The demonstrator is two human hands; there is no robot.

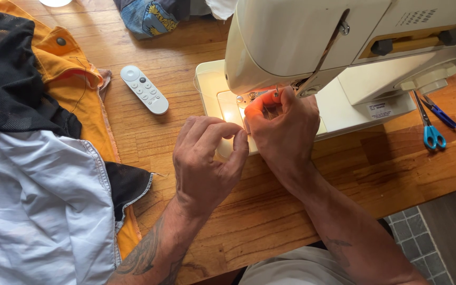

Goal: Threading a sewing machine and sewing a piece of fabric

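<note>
Under the head of the cream sewing machine [312, 37], at about twelve o'clock from the person, both hands work at the needle area [262, 96]. The right hand [286, 132] has its fingertips pinched together right at the needle and presser foot, lit orange by the machine lamp; the left hand [207, 158] sits just beside it at nine o'clock, thumb and forefinger pinched as if on a thread, though no thread is clear enough to confirm. No fabric lies under the foot, so stitching looks not yet begun and the threading appears to be unfinished.

Around on the wooden surface [270, 211]: a white remote control [144, 89] at ten o'clock, a heap of orange, black mesh and pale blue cloth [38, 158] at nine o'clock, and blue-handled scissors [431, 126] at three o'clock. Nothing lies between the hands and the needle.
</note>
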